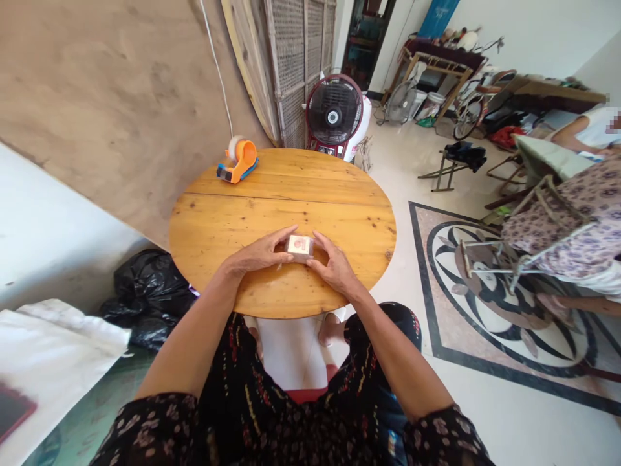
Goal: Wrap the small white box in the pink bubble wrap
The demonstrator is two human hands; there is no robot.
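A small white box [299, 245] with a reddish print on top rests on the round wooden table, near its front half. At the box's left end, my left hand [266, 250] holds it, with the thumb at the near corner and the fingers curved past the far side. My right hand [334, 262] grips the right end, thumb close to the near edge and fingers bent round the far corner. The wooden table [291, 288] has a lengthwise seam and dark knots.
An orange tape dispenser [241, 162] stands at the table's far left edge. Behind the table is a fan [334, 110]. Black plastic bags [150, 288] lie on the left. At right, another person [557, 220] sits beside a small table, near a folding stool [451, 165].
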